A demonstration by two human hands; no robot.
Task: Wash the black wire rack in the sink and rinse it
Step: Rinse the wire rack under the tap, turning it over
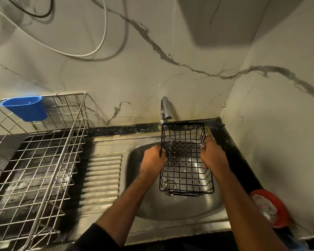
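I am seeing the rack (186, 160) hanging over the sink (152, 205), its far edge just under the tap (165, 110), its near edge above the drain. My left hand (153, 158) is gripping its left rim, my right hand (213, 156) is gripping its right rim. Bowl room is lying open toward me and leftward. The right wall is standing near the right hand. A drainer (34, 160) with a blue cup (26, 108) is sitting well left, a red dish (272, 209) near right.
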